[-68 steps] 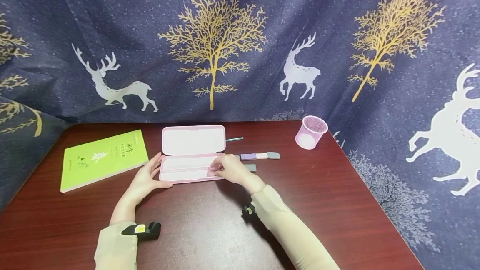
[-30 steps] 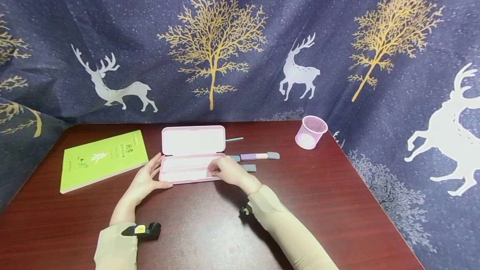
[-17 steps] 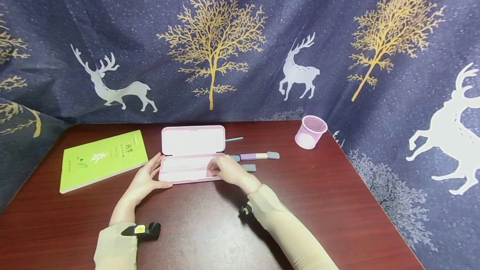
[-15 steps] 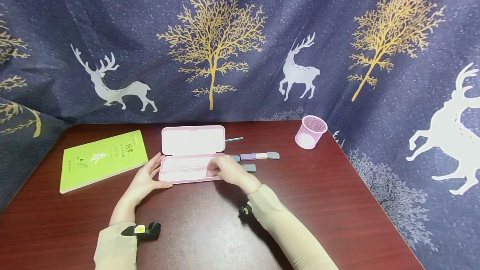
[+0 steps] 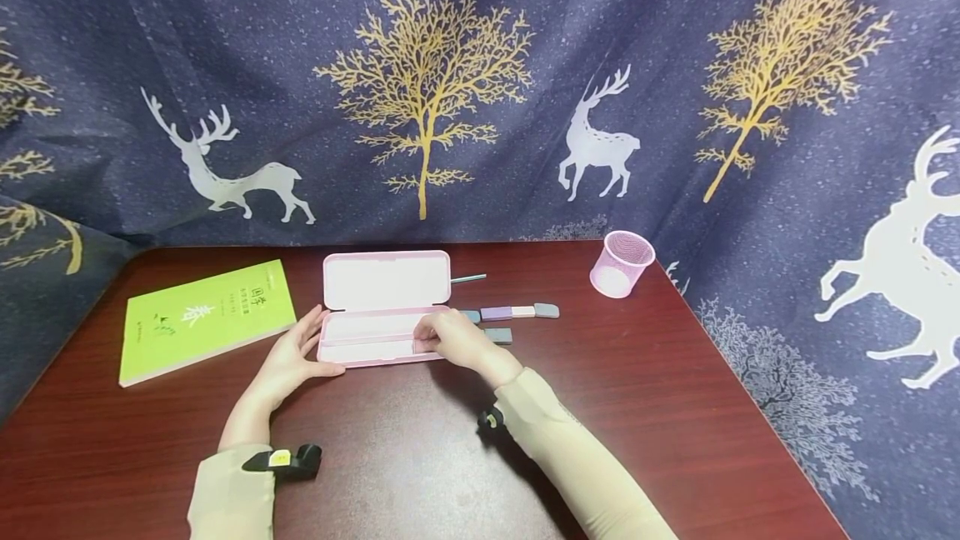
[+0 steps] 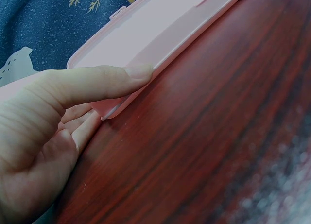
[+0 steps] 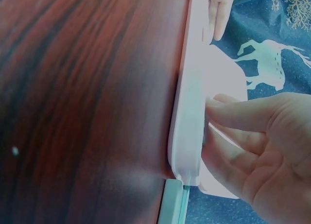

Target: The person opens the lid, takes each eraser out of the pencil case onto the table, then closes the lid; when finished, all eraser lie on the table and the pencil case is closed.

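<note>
A pink pencil case (image 5: pixel 367 352) lies with its lid (image 5: pixel 387 280) raised at the back. My left hand (image 5: pixel 288 363) grips its left end, the thumb along the front rim and the fingers at the far side. In the left wrist view that thumb lies over the case's edge. My right hand (image 5: pixel 457 340) reaches into the right end of the case with fingers curled. Between thumb and fingertips the right wrist view shows a sliver of a small dark thing (image 7: pixel 206 129); I cannot tell its kind. Most of that compartment is hidden by the hand.
Right of the case lie a teal piece (image 5: pixel 471 317), a purple block (image 5: pixel 495 314), a white block (image 5: pixel 522 312), a grey-blue piece (image 5: pixel 547 311) and a grey-green block (image 5: pixel 498 337). A thin teal stick (image 5: pixel 469 278), a pink mesh pen holder (image 5: pixel 622 263) and a green book (image 5: pixel 210 319) are farther off.
Since the oldest frame my right hand has shifted slightly left and down inside the case, uncovering more of the teal piece. Over the last second both hands stay almost still.
</note>
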The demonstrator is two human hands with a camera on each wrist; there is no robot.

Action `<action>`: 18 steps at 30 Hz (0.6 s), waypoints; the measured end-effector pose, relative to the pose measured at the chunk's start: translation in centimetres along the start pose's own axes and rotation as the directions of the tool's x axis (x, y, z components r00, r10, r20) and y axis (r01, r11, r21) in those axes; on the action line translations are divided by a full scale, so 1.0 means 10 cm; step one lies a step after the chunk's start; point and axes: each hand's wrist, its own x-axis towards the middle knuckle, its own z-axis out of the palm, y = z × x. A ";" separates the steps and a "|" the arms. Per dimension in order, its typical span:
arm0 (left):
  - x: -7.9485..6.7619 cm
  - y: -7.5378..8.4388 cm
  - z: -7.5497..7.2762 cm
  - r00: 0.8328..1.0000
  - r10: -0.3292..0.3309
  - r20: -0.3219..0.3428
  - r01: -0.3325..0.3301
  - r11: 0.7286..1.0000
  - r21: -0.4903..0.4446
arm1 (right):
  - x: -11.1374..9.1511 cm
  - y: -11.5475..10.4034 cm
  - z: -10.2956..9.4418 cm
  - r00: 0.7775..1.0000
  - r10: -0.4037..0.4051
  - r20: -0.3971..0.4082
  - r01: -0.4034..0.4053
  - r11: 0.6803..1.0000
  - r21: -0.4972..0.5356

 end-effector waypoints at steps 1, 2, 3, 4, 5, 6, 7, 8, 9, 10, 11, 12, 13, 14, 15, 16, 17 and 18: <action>0.00 0.00 0.00 1.000 0.001 0.000 -0.001 1.000 -0.001 | 0.00 0.00 0.00 1.000 -0.002 0.000 0.002 1.000 -0.004; 0.00 0.00 0.00 1.000 0.001 0.001 -0.001 1.000 -0.002 | 0.00 0.00 0.00 1.000 -0.005 0.001 0.005 1.000 -0.009; -0.01 0.01 0.00 1.000 0.000 0.002 0.000 1.000 -0.003 | 0.00 0.00 0.00 1.000 -0.008 0.001 0.008 1.000 -0.013; -0.01 0.01 0.00 1.000 0.000 0.002 0.000 1.000 -0.004 | 0.00 0.00 0.00 1.000 -0.010 0.003 0.011 1.000 -0.015; -0.01 0.01 0.00 1.000 -0.002 0.002 0.002 1.000 -0.004 | -0.01 0.01 0.01 1.000 -0.013 0.005 0.013 1.000 -0.014; -0.01 0.01 0.01 1.000 -0.004 0.003 0.004 1.000 -0.003 | -0.01 0.01 0.01 1.000 -0.013 0.008 0.013 1.000 -0.011; -0.01 0.01 0.01 1.000 -0.004 0.005 0.004 1.000 -0.002 | -0.01 0.01 0.01 1.000 -0.012 0.012 0.012 1.000 -0.011; -0.01 0.02 0.01 1.000 -0.003 0.007 0.003 1.000 -0.001 | -0.01 0.01 0.01 1.000 -0.012 0.014 0.012 1.000 -0.009; -0.01 0.02 0.01 1.000 -0.005 0.006 0.005 1.000 0.000 | -0.01 0.01 0.01 1.000 -0.010 0.015 0.010 1.000 -0.005; -0.01 0.02 0.01 1.000 -0.006 0.005 0.006 1.000 0.000 | -0.01 0.01 0.01 1.000 -0.009 0.016 0.009 1.000 -0.003; -0.01 0.02 0.02 1.000 -0.007 0.004 0.007 1.000 0.001 | -0.01 0.01 0.01 1.000 -0.009 0.017 0.009 1.000 -0.003; -0.01 0.02 0.02 1.000 -0.006 0.005 0.006 1.000 0.000 | -0.01 0.01 0.01 1.000 -0.010 0.017 0.010 1.000 -0.003; -0.01 0.02 0.01 1.000 -0.005 0.005 0.005 1.000 0.000 | -0.02 0.01 0.01 1.000 -0.011 0.018 0.011 1.000 -0.004; -0.01 0.02 0.01 1.000 -0.005 0.004 0.005 1.000 0.000 | -0.02 0.01 0.01 1.000 -0.012 0.018 0.012 1.000 -0.002; -0.01 0.02 0.01 1.000 -0.006 0.001 0.006 1.000 -0.001 | -0.01 0.00 0.01 1.000 -0.012 0.019 0.012 1.000 -0.003; -0.01 0.02 0.01 1.000 -0.005 0.001 0.005 1.000 -0.002 | -0.01 0.00 0.00 1.000 -0.012 0.019 0.012 1.000 -0.005; -0.01 0.02 0.01 1.000 -0.004 0.001 0.004 1.000 -0.003 | -0.01 0.00 0.00 1.000 -0.012 0.019 0.012 1.000 -0.005; -0.01 0.01 0.01 1.000 -0.003 0.002 0.003 1.000 -0.004 | -0.01 0.00 0.00 1.000 -0.010 0.018 0.010 1.000 -0.006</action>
